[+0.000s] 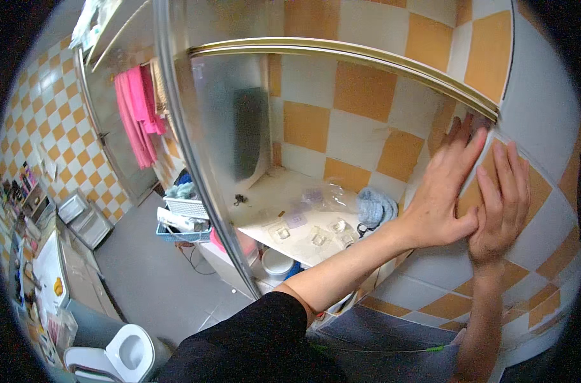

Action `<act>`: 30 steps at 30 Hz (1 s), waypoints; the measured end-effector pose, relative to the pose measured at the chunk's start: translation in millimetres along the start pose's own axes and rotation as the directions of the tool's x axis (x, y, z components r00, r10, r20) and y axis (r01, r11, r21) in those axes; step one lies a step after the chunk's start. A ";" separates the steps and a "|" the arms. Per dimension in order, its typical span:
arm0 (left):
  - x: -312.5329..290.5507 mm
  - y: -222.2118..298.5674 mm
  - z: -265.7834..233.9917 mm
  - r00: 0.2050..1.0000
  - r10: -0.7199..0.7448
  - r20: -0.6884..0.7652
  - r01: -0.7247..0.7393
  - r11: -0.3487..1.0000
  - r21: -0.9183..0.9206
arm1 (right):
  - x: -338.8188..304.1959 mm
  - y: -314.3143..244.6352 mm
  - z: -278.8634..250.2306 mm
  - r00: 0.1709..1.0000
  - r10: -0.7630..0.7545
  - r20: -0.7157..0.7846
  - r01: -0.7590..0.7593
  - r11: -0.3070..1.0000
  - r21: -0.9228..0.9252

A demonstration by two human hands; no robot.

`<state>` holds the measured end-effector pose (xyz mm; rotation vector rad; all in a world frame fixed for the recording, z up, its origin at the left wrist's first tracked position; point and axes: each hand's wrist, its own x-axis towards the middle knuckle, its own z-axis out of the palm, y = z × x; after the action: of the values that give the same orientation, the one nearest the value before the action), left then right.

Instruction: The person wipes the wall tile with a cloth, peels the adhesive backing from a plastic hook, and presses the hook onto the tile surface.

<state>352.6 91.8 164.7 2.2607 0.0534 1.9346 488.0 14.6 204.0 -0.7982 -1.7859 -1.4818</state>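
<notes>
My left hand reaches up across the alcove opening, its fingers stretched out at the wall corner near the right end of the gold metal rail. Some of its fingertips are partly hidden behind the index finger. Beside it, my right hand lies with fingers extended against the orange and white tiled wall. The two thumbs come close together, and I cannot tell if they touch. No held object shows in either hand. Below them, a rolled blue towel lies on the white shelf.
Small clear plastic pieces lie on the shelf. A metal upright bounds the opening on the left. Baskets, a white bucket and a toilet stand lower left; pink towels hang beyond.
</notes>
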 end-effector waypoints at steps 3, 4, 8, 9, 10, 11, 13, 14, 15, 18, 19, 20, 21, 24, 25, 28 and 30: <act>-6.0 -0.7 -0.3 0.999 -0.001 -0.053 0.002 1.000 0.019 | 0.4 -3.5 5.4 1.000 0.006 -0.015 -0.006 1.000 0.029; -8.2 -0.9 -1.2 0.998 -0.003 -0.056 0.004 0.999 0.032 | 0.7 -4.6 6.7 1.000 0.005 -0.016 -0.004 1.000 0.028; -17.0 1.2 -1.6 0.998 -0.016 -0.056 0.019 0.998 0.060 | 0.5 -2.8 3.1 1.000 -0.006 0.002 0.006 1.000 0.004; -18.5 1.8 -1.0 0.999 -0.020 -0.050 0.024 0.998 0.064 | -0.4 -1.9 0.8 1.000 -0.006 0.011 0.006 1.000 -0.007; -19.4 2.1 -0.2 0.999 -0.020 -0.045 0.023 0.998 0.062 | -0.8 -1.1 -1.5 1.000 -0.012 0.013 0.012 1.000 -0.023; -20.5 2.3 0.7 0.999 -0.019 -0.041 0.021 0.998 0.058 | -1.1 0.4 -3.2 1.000 -0.018 0.017 0.018 0.999 -0.042; -24.7 1.3 -1.2 0.999 -0.021 -0.025 0.023 0.997 0.070 | -0.9 0.2 0.4 1.000 -0.017 -0.002 0.017 1.000 -0.027; -27.2 0.1 -3.0 0.999 -0.024 -0.032 0.026 0.998 0.065 | -0.3 -1.8 1.3 1.000 -0.006 0.003 0.006 1.000 -0.013; -31.1 -2.6 -9.3 0.999 -0.033 -0.036 0.036 0.997 0.072 | 0.2 -7.0 7.7 1.000 0.006 -0.004 -0.006 1.000 -0.002; -33.7 4.1 -12.4 0.998 -0.036 -0.048 0.039 0.998 0.056 | 7.4 -10.4 -1.7 1.000 0.020 0.003 -0.020 0.999 -0.037; -38.3 7.2 -13.7 0.998 -0.044 -0.041 0.046 0.996 0.071 | 5.6 -8.0 -2.2 1.000 0.018 0.006 -0.018 0.999 -0.048; -43.4 10.4 -15.2 0.998 -0.051 -0.036 0.054 0.995 0.090 | 4.3 -6.3 -3.9 1.000 0.017 0.008 -0.016 0.998 -0.056; -48.8 15.6 -22.1 0.996 -0.068 -0.053 0.073 0.993 0.097 | 7.9 -9.0 -5.1 1.000 0.019 -0.009 -0.020 0.999 -0.050; -51.0 18.3 -52.4 0.996 -0.022 -0.090 0.048 0.953 0.299 | 7.8 -8.8 -4.1 1.000 0.020 -0.008 -0.021 0.999 -0.037; -44.3 22.9 -75.5 0.987 0.096 -0.127 -0.030 0.895 0.446 | 11.5 -12.2 -4.9 1.000 0.028 -0.005 -0.028 0.999 -0.030; -0.4 28.8 -149.6 0.850 0.512 -0.120 -0.200 0.525 0.827 | 16.9 -12.9 -13.3 0.999 0.036 -0.025 -0.037 0.999 -0.023; 26.6 24.6 -194.6 0.833 0.553 -0.033 -0.186 0.335 0.924 | 9.5 -11.3 -6.6 0.999 0.039 -0.028 -0.039 0.999 -0.009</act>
<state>163.4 91.0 223.0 2.5689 0.9323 3.1348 474.2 6.5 206.0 -0.8093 -1.7346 -1.4707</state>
